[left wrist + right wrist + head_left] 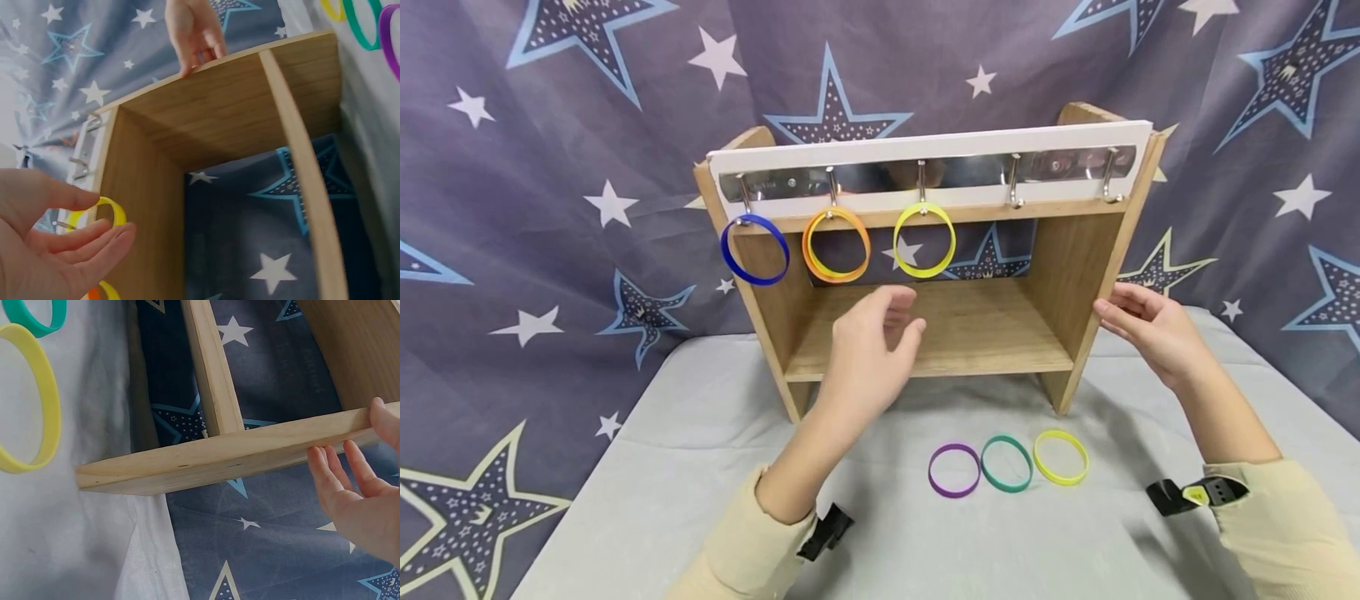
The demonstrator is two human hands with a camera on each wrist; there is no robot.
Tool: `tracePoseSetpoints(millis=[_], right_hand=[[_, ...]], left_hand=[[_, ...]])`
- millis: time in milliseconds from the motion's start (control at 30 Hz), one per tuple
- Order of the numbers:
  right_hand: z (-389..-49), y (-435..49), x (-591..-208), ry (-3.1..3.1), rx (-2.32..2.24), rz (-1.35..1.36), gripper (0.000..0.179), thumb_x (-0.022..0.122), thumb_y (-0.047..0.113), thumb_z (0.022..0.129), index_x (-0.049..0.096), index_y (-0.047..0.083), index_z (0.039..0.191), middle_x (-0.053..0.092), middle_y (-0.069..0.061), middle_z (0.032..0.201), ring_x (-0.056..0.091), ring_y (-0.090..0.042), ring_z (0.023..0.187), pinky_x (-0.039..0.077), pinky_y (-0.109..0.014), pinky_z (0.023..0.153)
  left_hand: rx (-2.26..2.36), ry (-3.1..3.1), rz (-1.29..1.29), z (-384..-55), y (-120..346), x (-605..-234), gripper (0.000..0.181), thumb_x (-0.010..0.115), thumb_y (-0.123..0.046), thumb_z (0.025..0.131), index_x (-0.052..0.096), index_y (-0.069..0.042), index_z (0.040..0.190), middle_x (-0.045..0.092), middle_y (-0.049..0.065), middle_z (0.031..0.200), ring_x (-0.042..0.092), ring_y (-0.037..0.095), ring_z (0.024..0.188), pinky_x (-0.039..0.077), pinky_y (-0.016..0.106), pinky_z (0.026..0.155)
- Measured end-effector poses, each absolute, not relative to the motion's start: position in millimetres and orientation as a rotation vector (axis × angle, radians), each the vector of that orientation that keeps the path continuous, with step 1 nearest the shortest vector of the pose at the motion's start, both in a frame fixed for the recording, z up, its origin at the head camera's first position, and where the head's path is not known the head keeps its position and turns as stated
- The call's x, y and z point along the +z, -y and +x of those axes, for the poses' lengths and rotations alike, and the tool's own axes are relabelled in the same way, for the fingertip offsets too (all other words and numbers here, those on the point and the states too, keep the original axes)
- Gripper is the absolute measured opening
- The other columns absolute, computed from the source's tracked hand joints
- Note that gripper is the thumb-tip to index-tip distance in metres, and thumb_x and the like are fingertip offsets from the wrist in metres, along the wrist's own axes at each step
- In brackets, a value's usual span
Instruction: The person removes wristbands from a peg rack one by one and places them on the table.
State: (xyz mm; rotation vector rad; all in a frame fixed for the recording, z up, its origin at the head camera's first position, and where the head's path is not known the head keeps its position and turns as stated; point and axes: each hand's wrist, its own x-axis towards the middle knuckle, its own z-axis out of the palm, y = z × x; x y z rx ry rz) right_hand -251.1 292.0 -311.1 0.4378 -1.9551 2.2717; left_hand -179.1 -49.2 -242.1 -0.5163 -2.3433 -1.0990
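Observation:
My left hand [872,350] is raised in front of a wooden shelf [932,364], just below a yellow wristband [952,242] on the middle hook. Its fingers are loosely bent and hold nothing; in the left wrist view the hand [62,240] appears beside that band. My right hand [1157,333] holds the shelf's right side panel, the thumb at its front edge and the fingers against the outer face. A blue wristband [786,254] hangs from the leftmost hook, and orange and yellow wristbands [868,246] hang together from the second.
Two hooks at the right of the metal hook strip [973,172] carry no bands. Purple [931,477], green [1030,471] and yellow [1086,467] wristbands lie in a row on the grey cloth [1015,550] before the shelf. A star-patterned curtain [662,150] hangs behind.

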Motion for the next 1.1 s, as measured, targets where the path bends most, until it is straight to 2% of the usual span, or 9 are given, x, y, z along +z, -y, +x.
tracePoseSetpoints(millis=[233, 467, 733, 867, 1100], right_hand=[[-252, -292, -308, 1.954, 2.275, 0.423, 0.023, 0.059, 0.000, 0.092, 0.062, 0.019, 0.104, 0.065, 0.010, 0.090, 0.064, 0.000, 0.085, 0.056, -0.011, 0.078], [-251, -293, -308, 1.971, 2.268, 0.412, 0.023, 0.060, 0.002, 0.092, 0.061, 0.020, 0.105, 0.064, 0.011, 0.091, 0.064, 0.001, 0.086, 0.055, -0.010, 0.078], [-250, -293, -313, 1.973, 2.276, 0.402, 0.024, 0.060, 0.001, 0.092, 0.063, 0.021, 0.104, 0.066, 0.011, 0.091, 0.064, 0.001, 0.086, 0.056, -0.010, 0.078], [-250, -292, -312, 1.975, 2.258, 0.399, 0.025, 0.059, 0.000, 0.092, 0.063, 0.022, 0.103, 0.066, 0.012, 0.091, 0.064, 0.002, 0.085, 0.055, -0.010, 0.077], [-251, -292, -311, 1.982, 2.247, 0.408, 0.027, 0.058, -0.002, 0.092, 0.064, 0.021, 0.103, 0.067, 0.012, 0.091, 0.063, 0.002, 0.086, 0.055, -0.010, 0.078]], left_hand=[[-1.057, 2.181, -0.475, -178, 49, -226, 0.029, 0.065, -0.007, 0.087, 0.061, -0.001, 0.116, 0.069, 0.014, 0.107, 0.070, 0.022, 0.095, 0.059, 0.029, 0.086], [-1.001, 2.250, -0.399, -181, 43, -218, 0.046, 0.065, -0.011, 0.090, 0.051, -0.001, 0.132, 0.066, 0.015, 0.123, 0.068, 0.025, 0.102, 0.059, 0.030, 0.089], [-0.928, 2.310, -0.304, -192, 35, -219, 0.056, 0.065, -0.018, 0.090, 0.043, -0.003, 0.140, 0.066, 0.015, 0.122, 0.068, 0.023, 0.105, 0.058, 0.038, 0.090], [-0.942, 2.262, -0.308, -197, 31, -218, 0.054, 0.065, -0.017, 0.091, 0.044, -0.002, 0.138, 0.067, 0.015, 0.121, 0.069, 0.023, 0.102, 0.059, 0.035, 0.088], [-1.044, 2.157, -0.352, -201, 27, -216, 0.035, 0.065, -0.013, 0.090, 0.055, 0.001, 0.121, 0.069, 0.014, 0.108, 0.070, 0.021, 0.091, 0.060, 0.026, 0.081]])
